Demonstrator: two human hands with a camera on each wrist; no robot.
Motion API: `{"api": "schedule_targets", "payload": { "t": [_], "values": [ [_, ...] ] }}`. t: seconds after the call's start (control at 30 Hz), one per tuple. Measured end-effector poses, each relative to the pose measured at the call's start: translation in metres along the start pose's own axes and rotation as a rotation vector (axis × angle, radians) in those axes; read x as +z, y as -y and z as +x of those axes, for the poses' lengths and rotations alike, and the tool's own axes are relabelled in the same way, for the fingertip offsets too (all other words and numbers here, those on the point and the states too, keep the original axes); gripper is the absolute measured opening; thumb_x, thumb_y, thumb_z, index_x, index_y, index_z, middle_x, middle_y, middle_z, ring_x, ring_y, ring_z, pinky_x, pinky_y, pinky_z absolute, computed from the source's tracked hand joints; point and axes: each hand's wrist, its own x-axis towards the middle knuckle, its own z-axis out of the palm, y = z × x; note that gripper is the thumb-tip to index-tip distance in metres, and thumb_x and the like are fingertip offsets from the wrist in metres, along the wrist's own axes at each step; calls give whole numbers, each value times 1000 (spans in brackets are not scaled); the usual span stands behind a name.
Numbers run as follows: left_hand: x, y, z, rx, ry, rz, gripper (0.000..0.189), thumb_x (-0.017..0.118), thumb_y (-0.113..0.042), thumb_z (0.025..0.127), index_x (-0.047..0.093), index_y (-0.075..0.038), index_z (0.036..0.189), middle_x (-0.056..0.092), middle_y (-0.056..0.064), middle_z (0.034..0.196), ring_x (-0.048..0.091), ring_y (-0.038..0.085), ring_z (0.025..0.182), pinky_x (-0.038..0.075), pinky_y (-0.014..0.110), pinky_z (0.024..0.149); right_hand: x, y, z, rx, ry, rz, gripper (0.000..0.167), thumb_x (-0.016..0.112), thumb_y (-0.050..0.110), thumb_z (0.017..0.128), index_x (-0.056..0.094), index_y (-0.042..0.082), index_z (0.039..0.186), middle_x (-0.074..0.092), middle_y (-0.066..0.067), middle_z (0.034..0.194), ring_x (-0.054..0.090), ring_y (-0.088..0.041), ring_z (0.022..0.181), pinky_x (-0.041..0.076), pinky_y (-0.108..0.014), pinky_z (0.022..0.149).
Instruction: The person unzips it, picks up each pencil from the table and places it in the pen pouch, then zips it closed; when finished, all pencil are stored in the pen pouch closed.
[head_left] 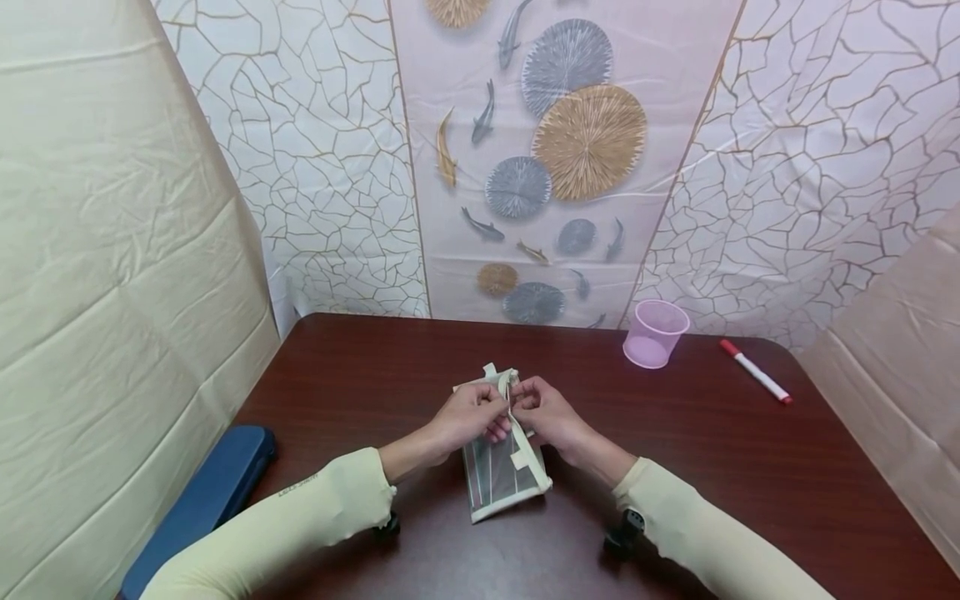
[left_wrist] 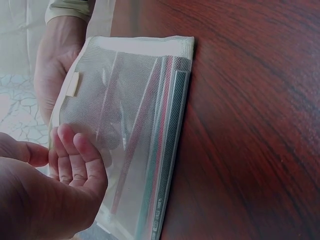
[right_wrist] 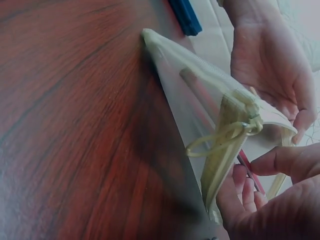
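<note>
A see-through mesh zip pouch with cream edging lies on the table between both hands, its mouth parted. Several slim pencils, red, green and dark, show through the mesh. My left hand pinches the pouch's zip edge between thumb and fingers. At the opening, my right hand has its thumb and fingers around a red pencil, which slants out of the mouth. A cream cord loop hangs from the zip end beside that hand.
A pink mesh cup stands near the back edge, right of centre. Beyond it lies a white marker with red ends. A long navy case lies along the left edge of the dark wooden table.
</note>
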Motion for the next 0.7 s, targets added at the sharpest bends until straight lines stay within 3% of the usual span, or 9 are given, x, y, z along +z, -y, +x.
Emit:
{"api": "schedule_targets", "payload": {
  "t": [0.2,0.47,0.7],
  "values": [
    [1,0,1,3,0,1,13,55,-14,102,62,-5,95,71,2,77,68,10,67,59,24,65,-1,4,-1,-33,-44,-68,36,60,4,100,48,-1,134,64,-15,106,64,-18,82,59,-33,61],
    [0,-1,1,6,-12,5,12,55,-13,101,61,-6,95,71,2,77,68,11,67,60,24,65,-26,15,-6,-132,-99,-80,37,64,5,99,48,-3,132,64,-20,110,67,-28,86,66,-54,71],
    [0,0,2,12,-19,11,12,56,-13,101,61,-5,94,71,2,76,68,11,67,60,24,65,-57,14,-10,-183,-172,-184,36,67,8,99,51,-6,128,65,-21,108,70,-28,83,66,-50,69]
  ]
}}
